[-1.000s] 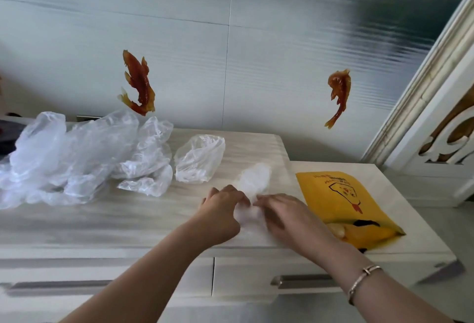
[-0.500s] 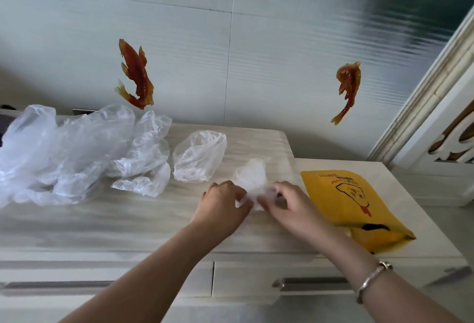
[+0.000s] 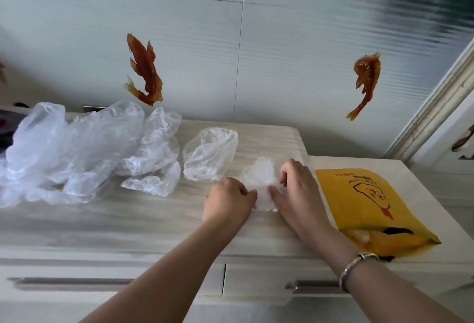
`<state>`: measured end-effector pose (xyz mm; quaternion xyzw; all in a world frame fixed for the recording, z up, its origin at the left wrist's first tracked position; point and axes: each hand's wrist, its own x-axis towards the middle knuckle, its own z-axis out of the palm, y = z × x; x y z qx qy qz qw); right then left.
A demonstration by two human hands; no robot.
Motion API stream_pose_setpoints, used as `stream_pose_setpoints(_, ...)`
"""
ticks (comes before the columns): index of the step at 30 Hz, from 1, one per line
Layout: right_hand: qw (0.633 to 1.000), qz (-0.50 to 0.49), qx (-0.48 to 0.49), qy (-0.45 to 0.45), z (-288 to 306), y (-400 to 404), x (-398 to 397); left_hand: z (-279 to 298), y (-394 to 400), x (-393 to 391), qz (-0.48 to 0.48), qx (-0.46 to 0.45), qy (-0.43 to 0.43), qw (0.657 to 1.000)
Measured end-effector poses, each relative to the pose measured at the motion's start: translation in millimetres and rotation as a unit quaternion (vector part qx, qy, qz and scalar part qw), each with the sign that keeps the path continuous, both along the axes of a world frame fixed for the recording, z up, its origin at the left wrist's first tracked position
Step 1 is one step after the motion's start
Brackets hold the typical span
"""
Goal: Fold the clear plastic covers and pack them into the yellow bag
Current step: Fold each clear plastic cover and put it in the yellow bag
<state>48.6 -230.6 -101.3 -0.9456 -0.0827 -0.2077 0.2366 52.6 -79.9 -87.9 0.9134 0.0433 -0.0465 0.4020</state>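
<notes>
A small clear plastic cover (image 3: 259, 181) lies partly folded on the pale cabinet top (image 3: 128, 220), between my two hands. My left hand (image 3: 229, 200) pinches its left edge with curled fingers. My right hand (image 3: 298, 191) holds its right side, fingers bent over the plastic. The yellow bag (image 3: 366, 204) lies flat just right of my right hand, its mouth facing me with something pale inside. Another single cover (image 3: 210, 154) sits behind the hands. A heap of loose clear covers (image 3: 77, 153) fills the left of the top.
The cabinet's front edge and two drawer handles (image 3: 313, 284) run below my arms. A lower ledge carries the yellow bag at the right. Fish stickers (image 3: 145, 70) hang on the tiled wall behind. A white carved door frame (image 3: 446, 107) stands at the far right.
Both hands have shifted slightly away from me over the cover, and the cover looks more gathered and narrower between them. The right hand's fingers now reach further over its top.
</notes>
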Motion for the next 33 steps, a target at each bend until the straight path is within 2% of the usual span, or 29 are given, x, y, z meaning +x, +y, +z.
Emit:
stream_pose_setpoints(3,0.998,0.047,-0.05,0.008,1.2,2.4,3.3,3.1,-1.4,-0.3,0.007,0.007,-0.011,1.0)
stream_pose_setpoints(11,0.992,0.094,-0.054,0.067,3.0,-7.6,4.7,1.9,4.0,3.5,0.003,0.039,-0.019,0.999)
stream_pose_setpoints(14,0.981,0.109,-0.101,0.123,11.8,-11.7,0.2,3.3,8.3,2.3,-0.001,0.06,-0.071,0.996)
stream_pose_setpoints(17,0.97,0.12,-0.145,0.156,16.1,-15.7,-2.0,7.1,7.8,2.1,-0.059,0.04,-0.14,0.988)
stream_pose_setpoints(19,0.97,0.11,-0.157,0.152,14.7,-14.8,-1.3,9.4,5.5,1.1,-0.109,0.037,-0.156,0.981)
stream_pose_setpoints(24,0.981,0.092,-0.118,0.12,9.5,-9.8,3.0,5.7,3.4,-2.8,-0.168,0.107,-0.124,0.972)
stream_pose_setpoints(29,0.981,0.089,-0.019,0.169,17.1,-11.1,6.1,-0.4,2.9,-2.6,-0.152,0.133,-0.163,0.966)
stream_pose_setpoints(33,0.973,0.107,-0.04,0.201,22.8,-14.6,6.4,-1.3,3.0,1.8,-0.128,0.139,-0.181,0.965)
